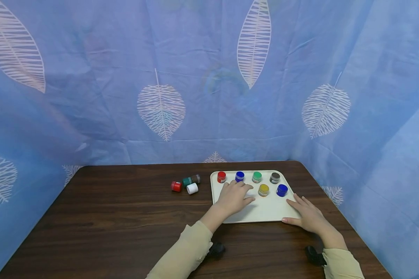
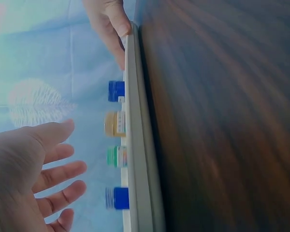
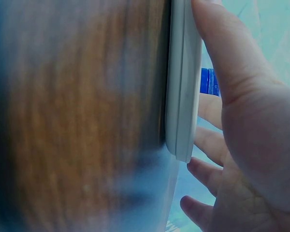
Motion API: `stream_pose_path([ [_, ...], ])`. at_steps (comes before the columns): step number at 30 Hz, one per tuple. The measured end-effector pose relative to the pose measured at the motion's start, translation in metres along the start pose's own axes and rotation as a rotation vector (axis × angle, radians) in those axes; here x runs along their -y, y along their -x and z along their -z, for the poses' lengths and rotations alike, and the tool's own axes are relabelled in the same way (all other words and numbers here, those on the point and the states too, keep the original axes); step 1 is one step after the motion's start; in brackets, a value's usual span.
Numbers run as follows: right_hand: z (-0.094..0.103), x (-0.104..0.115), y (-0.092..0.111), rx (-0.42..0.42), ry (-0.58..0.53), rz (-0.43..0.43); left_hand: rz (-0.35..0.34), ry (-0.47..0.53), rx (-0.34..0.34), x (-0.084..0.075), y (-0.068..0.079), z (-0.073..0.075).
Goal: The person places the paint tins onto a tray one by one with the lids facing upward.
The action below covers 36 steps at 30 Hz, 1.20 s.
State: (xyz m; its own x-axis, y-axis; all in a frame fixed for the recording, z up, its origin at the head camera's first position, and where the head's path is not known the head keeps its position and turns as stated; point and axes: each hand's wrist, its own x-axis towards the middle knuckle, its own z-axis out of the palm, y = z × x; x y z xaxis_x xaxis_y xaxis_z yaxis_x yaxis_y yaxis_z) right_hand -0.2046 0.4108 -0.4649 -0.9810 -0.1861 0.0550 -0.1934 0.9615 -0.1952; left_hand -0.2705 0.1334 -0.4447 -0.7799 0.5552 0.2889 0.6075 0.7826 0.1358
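A white rectangular tray lies on the table with small paint jars on it. At the back of it stand a red jar, a blue jar, a green jar and a dark brown jar. In front of these are a yellow jar and another blue jar. My left hand hovers over the tray's left part, fingers spread and holding nothing, close to the back blue jar. My right hand rests with thumb and fingertips on the tray's right rim, fingers fairly straight.
Left of the tray, a red jar, a teal jar, a brown jar and a white jar lie close together on the dark wooden table. A blue leaf-patterned cloth hangs behind the table.
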Motion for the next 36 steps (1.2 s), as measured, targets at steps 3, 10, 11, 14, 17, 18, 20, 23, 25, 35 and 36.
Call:
stream_pose_path([
  [3, 0.0, 0.0, -0.001, -0.001, 0.005, 0.0, -0.019, 0.007, -0.039, 0.011, 0.01, 0.002],
  [10, 0.002, 0.002, 0.0, 0.002, 0.001, -0.001, -0.044, -0.012, -0.122, 0.035, 0.029, 0.009],
  [11, 0.003, 0.003, 0.0, 0.004, -0.002, -0.003, -0.044, -0.017, -0.132, 0.038, 0.031, 0.011],
  [14, 0.003, 0.004, 0.0, 0.007, -0.007, -0.004, -0.036, -0.024, -0.142, 0.047, 0.038, 0.015],
  [17, 0.003, 0.004, 0.0, 0.013, -0.009, -0.01, -0.031, -0.025, -0.143, 0.055, 0.044, 0.018],
  [18, 0.003, 0.004, 0.0, 0.014, -0.009, -0.011, -0.03, -0.026, -0.141, 0.057, 0.046, 0.02],
  [20, 0.002, 0.003, 0.0, 0.018, -0.013, -0.016, -0.031, -0.026, -0.142, 0.063, 0.05, 0.022],
  [23, 0.001, 0.002, 0.0, 0.013, -0.012, -0.012, -0.031, -0.027, -0.147, 0.07, 0.055, 0.026],
  [25, 0.001, 0.002, 0.0, 0.011, -0.013, -0.009, -0.028, -0.03, -0.151, 0.075, 0.058, 0.028],
  [35, 0.002, 0.003, 0.001, 0.007, -0.001, -0.007, 0.029, -0.053, -0.14, 0.104, 0.064, 0.037],
  [36, 0.002, 0.003, 0.001, 0.003, 0.001, -0.002, 0.044, -0.05, -0.127, 0.107, 0.065, 0.039],
])
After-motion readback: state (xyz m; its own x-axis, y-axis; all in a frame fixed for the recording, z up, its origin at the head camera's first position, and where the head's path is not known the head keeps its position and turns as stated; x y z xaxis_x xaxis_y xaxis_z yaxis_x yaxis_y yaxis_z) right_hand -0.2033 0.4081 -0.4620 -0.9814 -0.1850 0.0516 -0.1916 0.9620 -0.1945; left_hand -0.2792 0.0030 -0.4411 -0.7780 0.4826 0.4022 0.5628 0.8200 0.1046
